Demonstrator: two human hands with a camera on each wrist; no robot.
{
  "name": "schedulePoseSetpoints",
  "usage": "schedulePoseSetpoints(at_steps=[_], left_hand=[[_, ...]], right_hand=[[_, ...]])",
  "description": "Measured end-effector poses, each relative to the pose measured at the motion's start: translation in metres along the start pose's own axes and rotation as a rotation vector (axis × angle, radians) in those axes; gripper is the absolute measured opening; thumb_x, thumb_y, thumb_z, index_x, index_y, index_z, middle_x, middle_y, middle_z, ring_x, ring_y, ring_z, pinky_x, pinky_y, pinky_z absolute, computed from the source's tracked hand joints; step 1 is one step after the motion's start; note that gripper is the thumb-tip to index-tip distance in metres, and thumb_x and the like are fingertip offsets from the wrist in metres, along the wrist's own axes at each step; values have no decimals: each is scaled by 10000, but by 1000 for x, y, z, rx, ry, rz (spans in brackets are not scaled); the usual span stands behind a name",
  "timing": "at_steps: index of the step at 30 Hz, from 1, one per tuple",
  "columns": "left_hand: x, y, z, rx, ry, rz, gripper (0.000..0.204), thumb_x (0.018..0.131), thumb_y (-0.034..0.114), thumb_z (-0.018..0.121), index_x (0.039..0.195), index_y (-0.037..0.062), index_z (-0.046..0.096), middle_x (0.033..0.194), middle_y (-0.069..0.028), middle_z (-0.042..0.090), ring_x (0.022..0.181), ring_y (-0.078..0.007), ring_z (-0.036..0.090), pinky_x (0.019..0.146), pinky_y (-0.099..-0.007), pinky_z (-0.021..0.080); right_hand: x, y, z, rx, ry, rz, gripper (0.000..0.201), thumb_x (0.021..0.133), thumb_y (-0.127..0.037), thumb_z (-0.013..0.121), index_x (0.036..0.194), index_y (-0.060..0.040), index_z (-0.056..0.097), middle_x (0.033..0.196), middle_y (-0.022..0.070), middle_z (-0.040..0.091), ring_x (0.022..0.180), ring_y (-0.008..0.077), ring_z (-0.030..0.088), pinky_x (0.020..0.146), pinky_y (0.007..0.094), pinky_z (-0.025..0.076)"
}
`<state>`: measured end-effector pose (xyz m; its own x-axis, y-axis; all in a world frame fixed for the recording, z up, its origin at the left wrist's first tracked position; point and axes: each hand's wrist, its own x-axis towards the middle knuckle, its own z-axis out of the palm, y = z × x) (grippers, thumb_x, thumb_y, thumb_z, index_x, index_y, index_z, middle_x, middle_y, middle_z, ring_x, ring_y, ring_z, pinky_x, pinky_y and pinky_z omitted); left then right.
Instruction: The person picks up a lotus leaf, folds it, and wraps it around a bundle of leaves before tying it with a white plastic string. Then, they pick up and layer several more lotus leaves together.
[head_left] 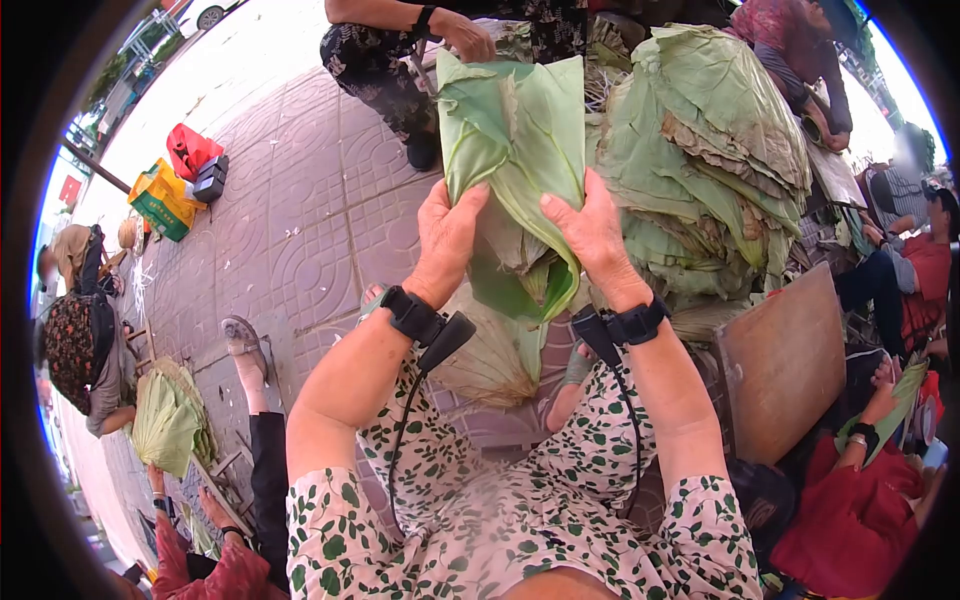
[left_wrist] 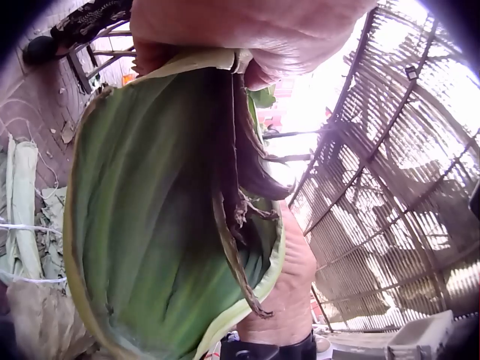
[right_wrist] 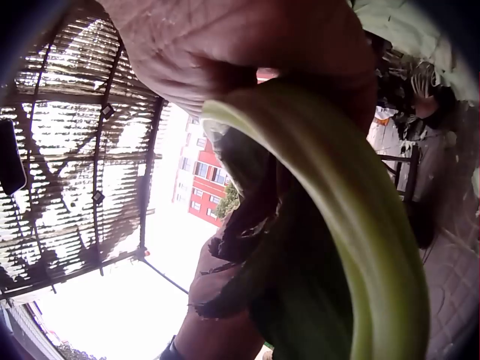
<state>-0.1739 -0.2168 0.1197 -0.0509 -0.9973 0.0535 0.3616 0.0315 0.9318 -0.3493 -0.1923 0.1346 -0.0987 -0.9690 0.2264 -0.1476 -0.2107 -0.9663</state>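
Observation:
Both hands hold up a folded bundle of large, pale-green leaves (head_left: 515, 120) in front of the body. The left hand (head_left: 445, 240) grips its left edge, with the thumb over the near face. Opposite it, the right hand (head_left: 596, 235) pinches the right edge the same way. Below the hands the leaf hangs in a curved fold, its darker green inside (left_wrist: 157, 210) showing in the left wrist view. Brown, shrivelled strips (left_wrist: 232, 187) dangle within that fold. In the right wrist view a thick pale rib (right_wrist: 352, 202) curves down from the right hand.
A tall pile of similar leaves (head_left: 700, 150) stands at the front right, beside a brown board (head_left: 785, 360). Another fan of leaves (head_left: 480, 350) lies on the paving between the feet. One person (head_left: 460, 35) sits directly ahead; others sit at both sides. Bags (head_left: 165, 200) stand at left.

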Motion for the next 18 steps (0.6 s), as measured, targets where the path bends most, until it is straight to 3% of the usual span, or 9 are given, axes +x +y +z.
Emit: schedulePoseSetpoints(at_steps=[6,11,14,16,17,18], left_hand=[[1,6,3,-2,16,65,263,885,159,604,1097,7,569,1007,-32,615,855,-86,572,765,-236,470],[0,11,3,-17,42,47,235,883,137,597,1079,8,591,963,5,615,834,-54,529,743,-206,432],[2,10,1,-17,55,39,229,883,136,595,1076,11,592,959,0,616,830,-58,533,732,-211,438],[2,10,0,-15,63,33,226,884,135,594,1074,12,593,958,-3,617,828,-61,536,728,-214,441],[2,9,-1,-1,69,12,231,885,134,594,1078,9,589,961,-7,617,830,-63,540,731,-218,444],[1,10,-1,12,75,-9,235,885,134,593,1082,6,585,963,-11,617,832,-66,543,734,-221,446]], right_hand=[[1,3,2,-47,-11,-6,751,774,-220,704,1346,46,297,1244,192,506,1136,252,492,986,346,368],[0,2,1,-75,-19,-36,880,755,-301,733,1383,62,236,1293,219,453,1197,292,447,1014,361,342],[0,1,-4,-264,-53,-91,951,739,-373,741,1396,65,212,1337,243,395,1255,314,389,1043,370,307],[-2,-4,-5,-154,-230,-45,966,733,-401,739,1395,68,215,1363,254,356,1297,334,333,1071,377,265],[-3,-3,-6,-155,-231,-45,966,733,-401,739,1395,68,215,1363,254,356,1297,334,333,1071,377,265],[-5,-2,-6,-290,-259,-82,927,742,-359,727,1393,66,221,1365,255,354,1297,341,334,1072,378,265]])
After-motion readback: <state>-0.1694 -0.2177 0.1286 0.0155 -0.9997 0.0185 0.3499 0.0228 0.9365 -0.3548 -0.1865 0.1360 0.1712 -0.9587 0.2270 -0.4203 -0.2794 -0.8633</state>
